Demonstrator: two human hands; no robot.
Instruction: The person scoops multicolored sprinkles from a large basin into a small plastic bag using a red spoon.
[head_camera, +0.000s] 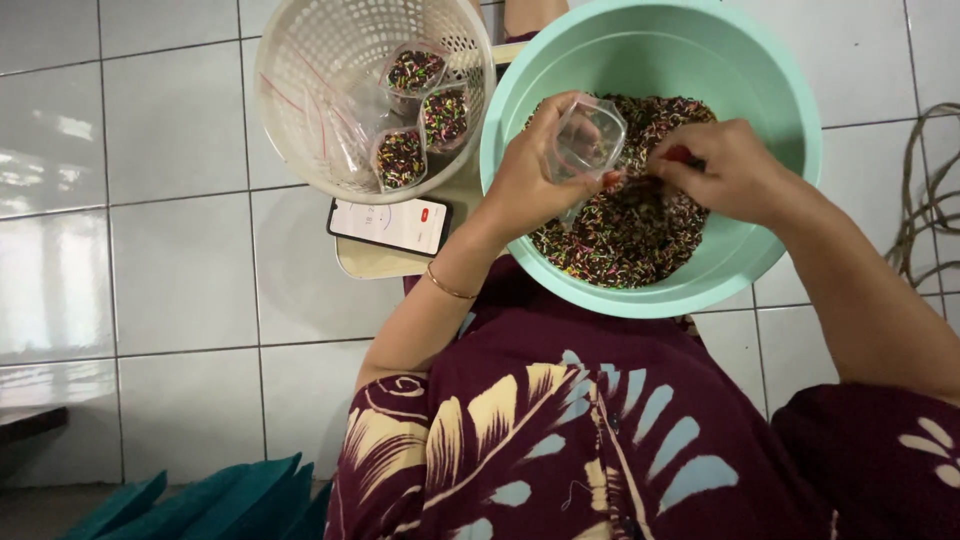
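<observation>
A small clear plastic bag (588, 137) is held open above the sprinkles, inside the mint-green bowl (780, 215). The left hand (535, 175) grips it from the left side, fingers curled around its mouth. The right hand (725, 165) sits just beside the bag on the right, fingers pinched narrow around a small red-tipped thing (680, 154), too hidden to tell what it is. Under both hands lies a heap of dark multicoloured sprinkles (630, 235), filling the bowl's bottom and leaving the upper wall bare all round.

The bowl's left rim lies just beside a white plastic basket (290, 120), which holds three filled bags of sprinkles (420, 115) and some empty clear bags (330, 125). A phone (390, 225) with a lit screen lies below the basket on a pale board (375, 262).

White floor tiles (170, 270) spread open to the left. A coiled cord (930, 200) lies at the right edge, and green cushions (220, 495) at the bottom left.
</observation>
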